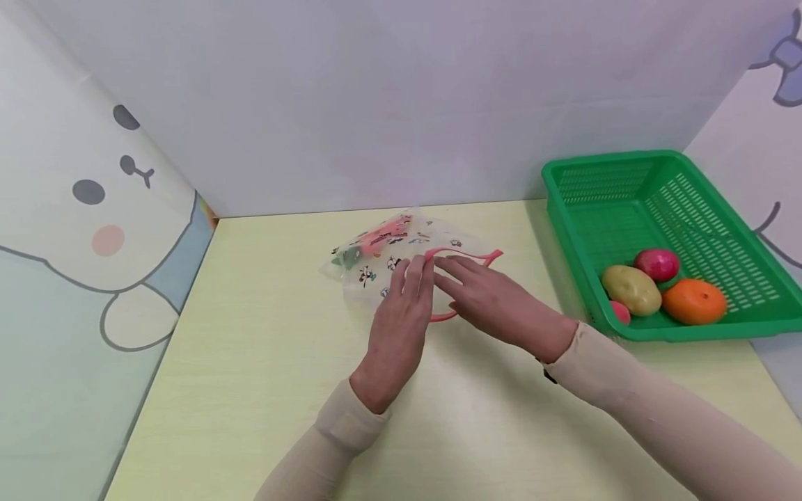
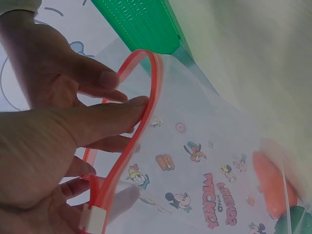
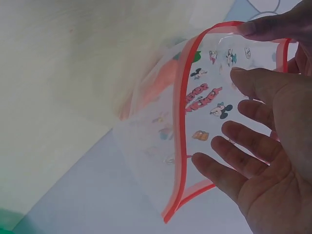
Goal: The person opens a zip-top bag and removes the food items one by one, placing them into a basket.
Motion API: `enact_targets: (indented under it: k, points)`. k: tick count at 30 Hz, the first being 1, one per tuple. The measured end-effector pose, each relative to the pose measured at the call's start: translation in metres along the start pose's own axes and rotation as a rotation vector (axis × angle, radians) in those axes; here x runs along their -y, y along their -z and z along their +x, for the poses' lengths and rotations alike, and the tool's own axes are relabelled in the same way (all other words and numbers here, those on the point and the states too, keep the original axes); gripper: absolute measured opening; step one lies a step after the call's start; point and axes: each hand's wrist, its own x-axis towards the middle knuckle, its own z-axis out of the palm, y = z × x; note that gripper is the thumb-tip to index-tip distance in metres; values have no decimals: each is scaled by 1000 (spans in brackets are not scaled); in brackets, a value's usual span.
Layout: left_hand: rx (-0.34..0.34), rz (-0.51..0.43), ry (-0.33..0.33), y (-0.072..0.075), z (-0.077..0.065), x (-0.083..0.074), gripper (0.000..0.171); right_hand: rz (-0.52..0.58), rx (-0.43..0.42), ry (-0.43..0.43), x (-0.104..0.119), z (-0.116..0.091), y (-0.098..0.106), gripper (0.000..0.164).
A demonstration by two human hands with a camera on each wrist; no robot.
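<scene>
A clear zip bag (image 1: 410, 240) with cartoon prints and a red rim lies on the table, its mouth spread apart. Inside it is an orange-red item with a green end (image 2: 275, 185), blurred by the plastic. My left hand (image 1: 404, 330) pinches the red rim, its thumb on the outer face and its fingers behind. My right hand (image 1: 491, 299) is at the bag's mouth, with loosely spread fingers (image 3: 219, 175) just at the opening. Whether those fingers touch the plastic is hard to tell. A white slider (image 2: 92, 219) sits on the rim beside my left hand.
A green basket (image 1: 567, 257) stands at the right of the table. In it lie a potato (image 1: 631, 290), an orange fruit (image 1: 694, 302), a magenta round item (image 1: 656, 264) and a partly hidden pink one (image 1: 620, 312). Pale cloth walls (image 1: 376, 104) border the table.
</scene>
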Motion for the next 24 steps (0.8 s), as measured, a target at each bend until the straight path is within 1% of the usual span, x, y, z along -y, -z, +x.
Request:
enact_targets:
  k: [4, 8, 15, 17, 20, 22, 24]
  points:
    - [-12, 20, -6, 0, 1, -1, 85, -22, 24, -6, -1, 7, -5, 75]
    - [-20, 18, -9, 0, 1, -1, 83, -34, 59, -25, -1, 13, -8, 72]
    - [-52, -2, -15, -1, 1, 0, 83, -31, 75, -45, -1, 23, -14, 76]
    - [-55, -1, -15, -2, 1, 0, 83, -21, 75, -48, -2, 26, -16, 74]
    - [-63, 1, -19, -2, 1, 0, 81, -15, 84, -54, -3, 30, -19, 65]
    - [-70, -5, -22, -2, 1, 0, 78, -4, 95, -67, -3, 32, -20, 60]
    - [-75, -14, -25, -2, 1, 0, 77, -12, 114, -78, -4, 35, -21, 58]
